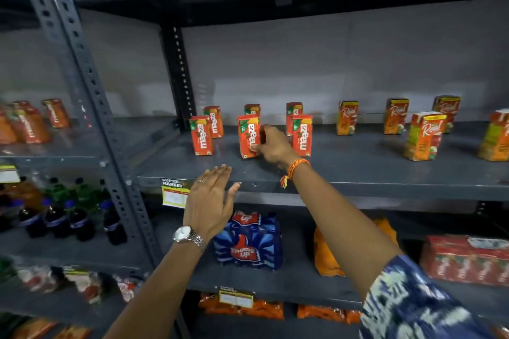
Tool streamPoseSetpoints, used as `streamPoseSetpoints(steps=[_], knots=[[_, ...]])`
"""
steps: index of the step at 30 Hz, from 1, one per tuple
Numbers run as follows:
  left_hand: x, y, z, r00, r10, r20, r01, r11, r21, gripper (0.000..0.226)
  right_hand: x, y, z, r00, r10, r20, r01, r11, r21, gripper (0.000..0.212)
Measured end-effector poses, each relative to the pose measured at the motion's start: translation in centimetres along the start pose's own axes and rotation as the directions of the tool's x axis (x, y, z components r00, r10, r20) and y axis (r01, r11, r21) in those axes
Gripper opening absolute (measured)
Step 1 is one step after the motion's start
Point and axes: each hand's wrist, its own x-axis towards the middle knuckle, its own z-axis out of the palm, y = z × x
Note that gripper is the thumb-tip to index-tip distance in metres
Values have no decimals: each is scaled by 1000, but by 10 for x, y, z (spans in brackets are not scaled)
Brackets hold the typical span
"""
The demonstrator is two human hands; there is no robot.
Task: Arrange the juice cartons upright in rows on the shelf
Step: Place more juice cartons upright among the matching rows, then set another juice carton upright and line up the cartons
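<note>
Gripping the middle carton (248, 136) of the front row, a person's right hand (272, 146) reaches over the front edge of the shelf (358, 181) while the left hand (212, 201) hangs just short of that edge, below and to the left. The right hand's fingers are curled around the carton's right side, thumb low on its front face, so the grasp reads as closed on the carton; the left hand is spread flat, fingers together and pointing up and away, and it holds nothing. The carton stands upright toward the left part of the shelf, its long axis vertical and its printed face turned out to the front edge, the lettering running up the face. It lies straight ahead of the right hand and up and to the right of the left hand, so the right hand is plainly the nearer one, already on it. A left carton (201, 135) and a right carton (302, 135) flank it in the same front row, with three more cartons (252, 109) behind in a back row nearer the wall, all upright. Farther along toward the right end stand the orange cartons (424, 135), spaced well apart and also upright. Any small nudge to square this carton into line would most likely come from the right hand, judging by its hold.
</note>
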Motion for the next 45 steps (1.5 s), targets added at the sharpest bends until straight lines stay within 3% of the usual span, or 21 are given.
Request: streamPoseSetpoints(steps=[9, 12, 16, 22, 26, 29, 32, 34, 36, 39, 42, 45], knots=[[-1, -1, 3, 999, 12, -34, -13, 999, -39, 63, 10, 8, 12, 998, 37, 52, -39, 999, 29, 55], [-1, 2, 7, 999, -13, -50, 10, 999, -47, 62, 8, 8, 2, 1000, -19, -13, 19, 1000, -12, 52], [0, 15, 13, 997, -20, -72, 16, 998, -62, 57, -4, 10, -32, 976, -133, -172, 146, 987, 64, 39], [3, 81, 28, 994, 53, -91, -62, 993, -101, 54, -47, 33, -131, 836, -326, -442, 356, 934, -17, 59], [9, 143, 43, 989, 121, -85, -131, 983, -129, 56, -80, 69, -208, 727, -254, -638, 307, 951, -28, 53], [15, 190, 55, 979, 181, -92, -193, 970, -145, 55, -106, 100, -269, 571, -151, -807, 260, 966, 3, 52], [19, 234, 67, 968, 226, -113, -240, 962, -132, 53, -134, 135, -334, 392, -92, -915, 140, 989, -39, 44], [21, 260, 75, 964, 233, -128, -250, 959, -132, 52, -152, 161, -376, 334, -101, -937, -44, 991, -123, 34], [23, 278, 81, 961, 227, -156, -249, 958, -140, 51, -162, 193, -408, 370, -69, -926, -312, 930, -194, 33], [25, 295, 90, 962, 192, -194, -220, 965, -139, 51, -167, 233, -433, 372, 126, -920, -684, 707, -180, 48], [24, 296, 95, 960, 177, -216, -206, 971, -122, 49, -170, 254, -445, 307, 327, -894, -817, 572, -71, 70], [25, 297, 96, 958, 178, -227, -205, 974, -101, 49, -174, 270, -456, 315, 404, -859, -868, 489, -88, 69]])
